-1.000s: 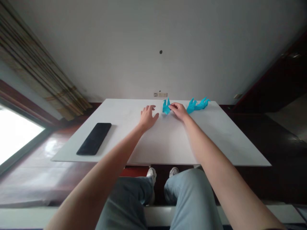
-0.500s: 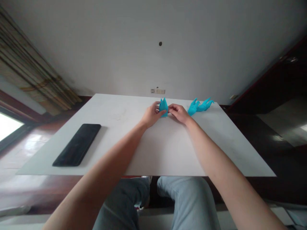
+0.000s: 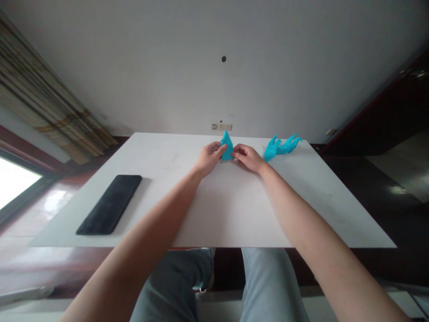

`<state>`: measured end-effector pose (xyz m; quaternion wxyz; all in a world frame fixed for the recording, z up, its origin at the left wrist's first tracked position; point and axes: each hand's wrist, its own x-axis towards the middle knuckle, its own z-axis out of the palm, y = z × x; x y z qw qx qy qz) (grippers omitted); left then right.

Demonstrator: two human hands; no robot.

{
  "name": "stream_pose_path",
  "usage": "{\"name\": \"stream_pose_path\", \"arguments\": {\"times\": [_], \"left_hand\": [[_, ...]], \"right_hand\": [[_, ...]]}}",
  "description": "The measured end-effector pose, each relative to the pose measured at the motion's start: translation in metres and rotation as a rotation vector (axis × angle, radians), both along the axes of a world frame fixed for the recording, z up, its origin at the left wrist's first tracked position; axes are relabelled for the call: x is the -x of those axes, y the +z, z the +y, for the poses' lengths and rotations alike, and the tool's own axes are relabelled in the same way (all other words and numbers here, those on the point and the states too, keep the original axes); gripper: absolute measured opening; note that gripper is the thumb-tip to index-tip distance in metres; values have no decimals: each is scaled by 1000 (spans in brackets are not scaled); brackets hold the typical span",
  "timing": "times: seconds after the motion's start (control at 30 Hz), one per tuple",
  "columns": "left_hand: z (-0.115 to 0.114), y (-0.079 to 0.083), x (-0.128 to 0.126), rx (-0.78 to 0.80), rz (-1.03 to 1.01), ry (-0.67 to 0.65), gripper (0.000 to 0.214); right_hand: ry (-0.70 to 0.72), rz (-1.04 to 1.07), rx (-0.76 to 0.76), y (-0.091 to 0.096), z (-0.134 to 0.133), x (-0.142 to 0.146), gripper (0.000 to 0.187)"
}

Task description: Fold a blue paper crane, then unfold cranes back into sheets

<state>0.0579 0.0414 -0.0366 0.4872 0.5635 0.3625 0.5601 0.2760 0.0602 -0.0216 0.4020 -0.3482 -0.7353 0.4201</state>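
Observation:
A folded piece of blue paper [image 3: 227, 144] stands with its point upward between my hands, near the far side of the white table [image 3: 231, 201]. My left hand [image 3: 209, 158] pinches its left side, thumb across the front and fingers behind. At its lower right edge, my right hand [image 3: 247, 157] has thumb and fingertips closed on the paper. To the right of that hand lie blue folded-paper figures [image 3: 281, 146] with pointed tips, close together; they look like origami cranes.
On the table's left lies a black phone-like slab [image 3: 110, 203]. A wall with sockets [image 3: 221, 127] rises behind the far edge. A curtain [image 3: 50, 96] hangs at the left, and my knees [image 3: 268, 281] are below the near edge.
The paper's two separate upper points now appear as one broad point. My left thumb has shifted up on its front, and my right fingers have come in onto its right edge.

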Motion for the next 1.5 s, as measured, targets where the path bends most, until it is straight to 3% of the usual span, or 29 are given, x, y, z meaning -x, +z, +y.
{"name": "stream_pose_path", "arguments": {"times": [0.23,0.4,0.73,0.83,0.93,1.03,1.17,1.33,1.5], "left_hand": [[-10,13,1,25,27,-3,43],[-16,16,-1,36,5,-62,43],[-23,15,-3,-8,174,20,38],[-27,20,-3,-105,321,12,39],[-28,22,-3,-213,453,85,33],[-23,20,-1,-120,393,102,25],[-16,17,0,45,228,130,32],[-17,19,0,21,226,113,34],[-19,20,3,9,278,111,55]], "right_hand": [[-85,108,80,-3,1,3,50],[-69,166,118,-4,1,4,53],[11,193,102,3,-4,9,34],[8,151,93,2,-3,8,34],[-4,100,97,1,-2,7,32],[-49,117,72,2,-2,6,26],[-97,174,49,5,-5,7,39],[-118,145,-55,5,-9,11,44],[-152,124,-92,3,-7,14,46]]}}
